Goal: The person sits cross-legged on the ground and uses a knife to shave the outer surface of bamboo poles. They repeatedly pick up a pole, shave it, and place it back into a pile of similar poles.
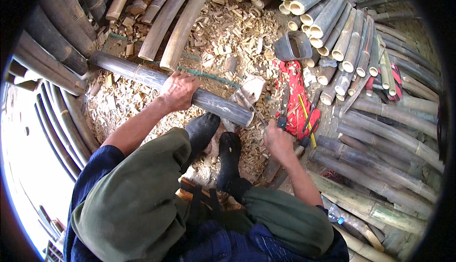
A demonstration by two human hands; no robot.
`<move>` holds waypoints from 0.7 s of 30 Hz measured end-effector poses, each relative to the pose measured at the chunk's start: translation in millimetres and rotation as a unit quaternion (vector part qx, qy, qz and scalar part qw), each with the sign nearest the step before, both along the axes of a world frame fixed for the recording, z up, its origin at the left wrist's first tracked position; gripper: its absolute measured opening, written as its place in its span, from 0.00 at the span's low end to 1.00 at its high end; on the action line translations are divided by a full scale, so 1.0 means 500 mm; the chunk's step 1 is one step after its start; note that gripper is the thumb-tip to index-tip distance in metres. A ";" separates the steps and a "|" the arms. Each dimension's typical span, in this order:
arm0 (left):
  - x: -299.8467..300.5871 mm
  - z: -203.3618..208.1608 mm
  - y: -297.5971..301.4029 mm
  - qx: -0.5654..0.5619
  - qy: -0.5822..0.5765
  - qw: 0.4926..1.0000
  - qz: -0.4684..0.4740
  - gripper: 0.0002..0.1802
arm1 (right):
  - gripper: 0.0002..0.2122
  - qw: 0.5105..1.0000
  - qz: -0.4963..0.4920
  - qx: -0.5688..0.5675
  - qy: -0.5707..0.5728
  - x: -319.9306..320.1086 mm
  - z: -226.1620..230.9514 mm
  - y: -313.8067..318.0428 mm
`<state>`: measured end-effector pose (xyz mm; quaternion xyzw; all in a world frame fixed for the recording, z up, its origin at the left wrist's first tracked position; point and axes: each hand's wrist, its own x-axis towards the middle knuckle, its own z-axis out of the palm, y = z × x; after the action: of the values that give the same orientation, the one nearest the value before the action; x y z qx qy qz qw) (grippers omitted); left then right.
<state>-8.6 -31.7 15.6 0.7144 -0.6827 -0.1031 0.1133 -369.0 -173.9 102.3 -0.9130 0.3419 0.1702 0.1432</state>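
Observation:
A dark bamboo pole [142, 75] lies slantwise in front of me, from the far left to a pale cut end close to my right hand. My left hand [180, 91] is wrapped round it near the middle, from above. In my right hand [279, 140], just right of the cut end, is a narrow-bladed tool [259, 113]; its thin part points up and left, away from me. The fist hides its handle, and its exact kind is unclear. A pale wooden block [251, 89] sits just beyond the pole's end. My feet in dark socks [230, 155] are below the pole.
Wood chips [223, 38] cover the ground. On the right, a red cloth [292, 95] bears tools and a yellow measuring tape [304, 107], with a black plastic tub [293, 46] beyond it. Stacked bamboo poles [332, 19] surround the spot. A plastic bottle [332, 212] lies at lower right.

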 end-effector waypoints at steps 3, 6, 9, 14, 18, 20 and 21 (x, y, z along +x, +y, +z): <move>0.007 -0.029 0.022 -0.077 -0.011 0.997 0.024 0.18 | 0.09 1.000 -0.001 0.029 0.003 0.070 0.091 -0.005; 0.000 -0.001 0.020 -0.098 -0.025 0.995 0.027 0.17 | 0.12 0.978 -0.007 0.039 -0.205 0.127 0.173 0.033; -0.010 -0.003 0.025 -0.125 -0.023 0.991 0.028 0.17 | 0.14 0.973 0.002 0.015 -0.229 0.095 0.136 0.042; -0.018 -0.003 0.016 -0.176 -0.029 0.984 0.025 0.14 | 0.14 0.999 0.010 0.018 0.032 0.061 0.076 0.005; -0.008 -0.008 0.024 -0.166 -0.049 0.984 0.043 0.13 | 0.14 0.984 0.009 0.001 -0.178 0.150 0.204 0.042; -0.017 -0.011 0.031 -0.160 -0.036 0.986 0.044 0.12 | 0.15 0.972 0.024 0.002 -0.235 0.129 0.190 0.052; -0.020 -0.011 0.027 -0.161 -0.027 0.986 0.041 0.12 | 0.15 0.974 0.023 -0.007 -0.227 0.097 0.154 0.053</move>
<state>-18.8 -18.1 9.9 0.7168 -0.6635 0.0321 0.2121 -320.4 -147.2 179.2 -0.9363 0.2808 -0.0409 0.2070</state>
